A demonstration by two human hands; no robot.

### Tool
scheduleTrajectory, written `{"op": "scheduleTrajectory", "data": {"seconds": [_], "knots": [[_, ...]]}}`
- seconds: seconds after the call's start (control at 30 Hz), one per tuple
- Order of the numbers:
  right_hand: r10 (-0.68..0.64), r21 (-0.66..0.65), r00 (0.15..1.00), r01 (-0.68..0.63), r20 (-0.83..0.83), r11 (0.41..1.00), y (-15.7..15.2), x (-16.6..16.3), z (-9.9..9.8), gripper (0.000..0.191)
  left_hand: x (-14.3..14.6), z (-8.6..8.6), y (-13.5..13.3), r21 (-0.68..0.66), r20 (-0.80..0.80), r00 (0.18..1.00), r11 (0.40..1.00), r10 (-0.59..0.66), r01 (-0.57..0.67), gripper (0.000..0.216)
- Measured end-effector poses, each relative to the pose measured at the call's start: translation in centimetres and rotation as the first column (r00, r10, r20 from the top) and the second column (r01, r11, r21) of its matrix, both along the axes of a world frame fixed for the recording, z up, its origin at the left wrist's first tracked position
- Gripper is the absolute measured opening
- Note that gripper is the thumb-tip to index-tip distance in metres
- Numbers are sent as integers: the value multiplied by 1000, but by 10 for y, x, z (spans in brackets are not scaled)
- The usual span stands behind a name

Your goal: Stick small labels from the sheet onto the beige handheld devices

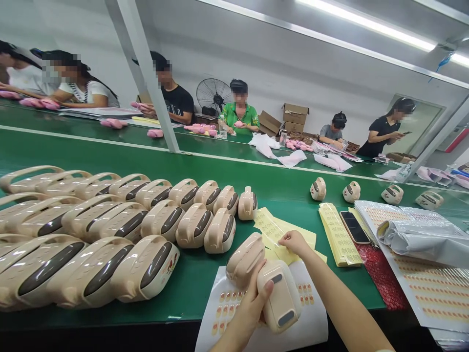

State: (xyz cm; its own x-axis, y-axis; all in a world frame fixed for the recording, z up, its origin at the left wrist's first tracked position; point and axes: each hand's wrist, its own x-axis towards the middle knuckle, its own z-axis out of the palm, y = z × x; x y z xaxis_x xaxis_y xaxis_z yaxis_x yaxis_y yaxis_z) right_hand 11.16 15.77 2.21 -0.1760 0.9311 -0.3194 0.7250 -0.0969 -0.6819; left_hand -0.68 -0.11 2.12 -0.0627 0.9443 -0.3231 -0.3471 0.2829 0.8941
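Note:
My left hand (252, 305) is closed round a beige plastic handheld unit (280, 300) with a grey window, held over a white sticker sheet (315, 322) at the table's front edge. A second beige unit (245, 259) lies just behind it. My right hand (293, 242) reaches forward and pinches at a yellow label sheet (271, 227) lying on the green table; what its fingertips grip is too small to name.
Rows of beige units (110, 244) crowd the left of the green conveyor table (286, 193). More label sheets (337, 234), a phone (354, 227), a red mesh pad (381, 276) and silver bags (425, 239) lie to the right. Several people work across the far side.

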Motion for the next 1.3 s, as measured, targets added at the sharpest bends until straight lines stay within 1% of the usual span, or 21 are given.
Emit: {"op": "scheduleTrajectory", "data": {"seconds": [0.13,0.27,0.37,0.5,0.57,0.63,0.67,0.77,0.83,0.87,0.93,1.03,1.13,1.3], "knots": [[-36,-7,996,37,79,999,11,-15,-14,28,1,0,-2,26,2,1000,1000,-1,1,94],[-30,-47,997,34,77,998,11,-11,-16,27,1,1,-3,55,-6,1000,998,-19,19,96],[-18,-105,1000,19,10,994,9,-5,-15,26,1,1,-3,63,2,1000,998,-23,23,94],[-4,-169,988,-23,-156,985,7,3,-11,26,1,2,-3,57,17,1000,998,-9,8,92],[-4,-176,966,-43,-257,984,5,9,-3,23,1,3,-2,36,26,1000,999,-11,10,91],[-7,-160,930,-56,-368,985,-2,16,11,21,1,2,-1,22,29,1000,1000,-6,5,92],[-6,-147,906,-62,-424,987,-8,21,20,23,1,2,0,21,27,1000,1000,0,-1,91],[17,-112,823,-98,-567,989,-39,34,46,36,1,0,2,33,-4,1000,999,19,-19,86],[39,-103,784,-130,-619,986,-66,39,57,39,2,-1,3,42,-27,999,999,21,-20,82],[49,-92,777,-137,-628,986,-80,40,59,39,2,-2,3,49,-35,999,999,23,-22,82],[57,-54,791,-114,-609,992,-104,40,58,34,3,-3,4,59,-38,999,998,24,-21,84],[21,-8,841,-30,-541,1000,-124,36,47,29,3,-4,4,63,-31,999,998,24,-22,81],[-9,-6,857,6,-516,1000,-126,36,40,29,4,-5,4,61,-26,999,998,35,-33,76],[19,54,883,7,-469,999,-123,36,36,23,4,-4,3,55,-35,998,997,46,-44,75]]}}
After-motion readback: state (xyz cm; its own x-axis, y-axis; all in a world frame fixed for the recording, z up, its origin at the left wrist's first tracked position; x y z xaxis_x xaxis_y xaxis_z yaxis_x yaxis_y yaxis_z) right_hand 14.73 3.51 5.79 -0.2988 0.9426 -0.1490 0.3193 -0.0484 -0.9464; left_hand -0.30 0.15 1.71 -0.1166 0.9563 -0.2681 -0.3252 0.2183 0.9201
